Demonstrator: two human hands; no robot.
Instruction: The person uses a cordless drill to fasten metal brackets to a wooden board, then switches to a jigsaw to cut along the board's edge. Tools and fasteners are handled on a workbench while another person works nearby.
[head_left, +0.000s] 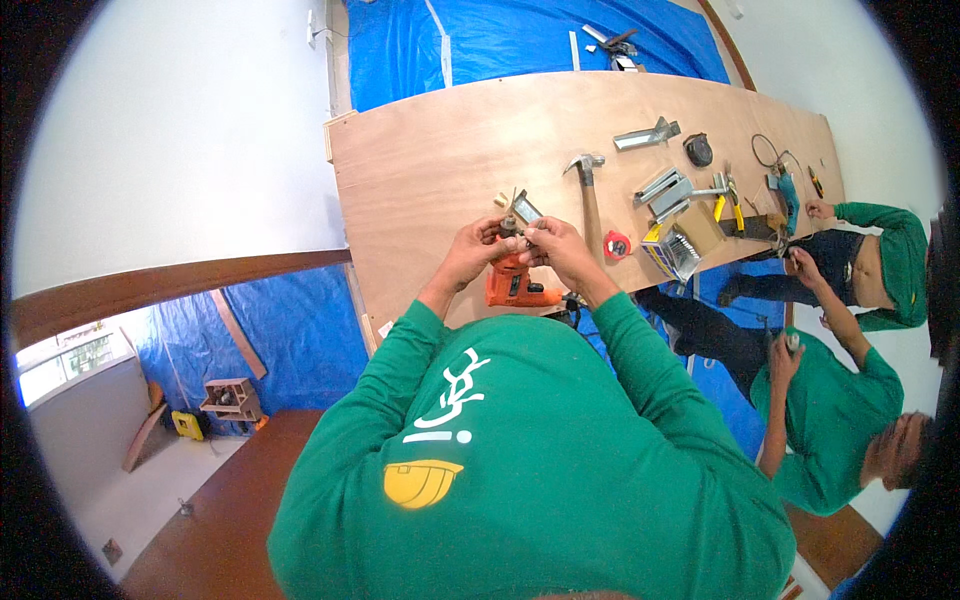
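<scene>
An orange power drill (512, 284) lies on the wooden tabletop close to my body. Just above its body, at the chuck end, my left hand (478, 250) and my right hand (560, 250) meet with fingertips pinched together. Whatever small piece lies between them is mostly covered by the fingers. The dark drill chuck (511, 227) shows beside my left fingertips. Beyond my hands lies a small metal bracket (525, 207). To the right of my right hand are a claw hammer (590, 200) with a wooden handle and a red round tape measure (617, 245).
The wooden table (430, 150) also carries metal brackets (668, 192), an open box of screws (682, 250), a black tape measure (698, 150), yellow-handled pliers (735, 205) and a teal power tool (790, 203). Two co-workers (835, 410) in green stand at the right. Blue tarp (540, 38) lies beyond.
</scene>
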